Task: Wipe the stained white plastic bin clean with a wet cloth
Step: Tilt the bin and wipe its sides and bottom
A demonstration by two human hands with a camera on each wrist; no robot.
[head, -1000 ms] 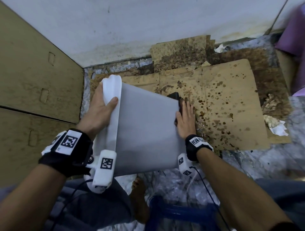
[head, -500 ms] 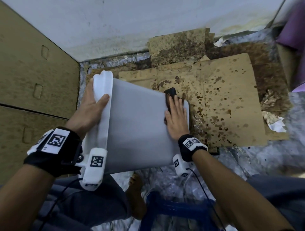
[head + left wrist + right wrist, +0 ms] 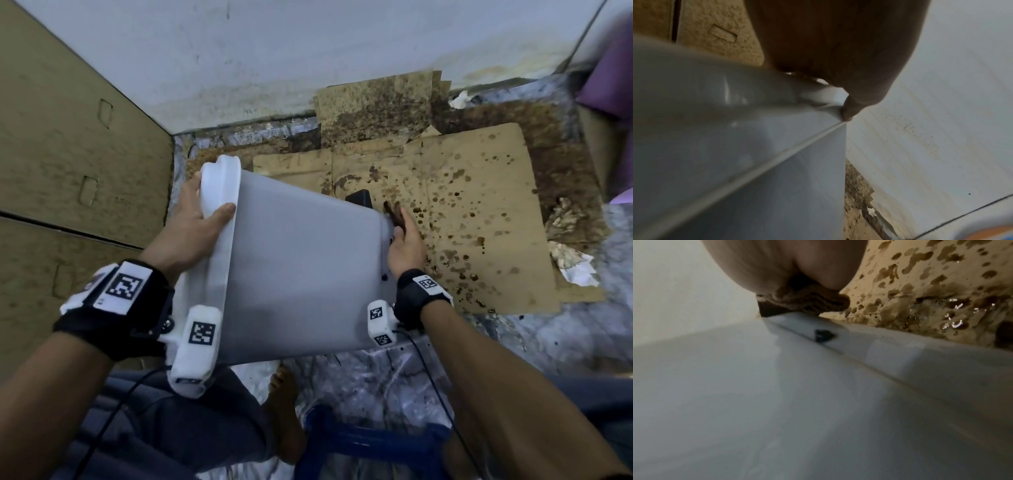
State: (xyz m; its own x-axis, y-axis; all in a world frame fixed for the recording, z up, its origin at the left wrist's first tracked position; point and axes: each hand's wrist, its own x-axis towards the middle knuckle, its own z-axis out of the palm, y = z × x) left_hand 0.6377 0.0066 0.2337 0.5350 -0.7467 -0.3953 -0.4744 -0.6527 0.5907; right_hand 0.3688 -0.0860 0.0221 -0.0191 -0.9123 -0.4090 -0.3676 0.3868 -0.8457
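The white plastic bin (image 3: 301,274) is held on its side above the floor, its rim to the left and its base to the right. My left hand (image 3: 191,222) grips the rim, thumb over its outer lip; the left wrist view shows the thumb on the rim of the bin (image 3: 715,146). My right hand (image 3: 406,240) is at the base edge and holds a brown cloth (image 3: 393,212) against it. Close up, the bunched cloth (image 3: 807,303) sits under the palm on the bin (image 3: 777,402). A black part (image 3: 358,198) sticks out at the bin's base.
Wet, brown-spotted cardboard (image 3: 462,212) covers the floor under and right of the bin. Cardboard boxes (image 3: 68,154) stand at the left, a white wall behind. A blue stool (image 3: 370,442) and a bare foot (image 3: 284,411) are near me. Crumpled paper (image 3: 572,263) lies at the right.
My right hand slid with the cloth off the bin's side wall to the base edge at the right. The left hand kept its grip on the rim.
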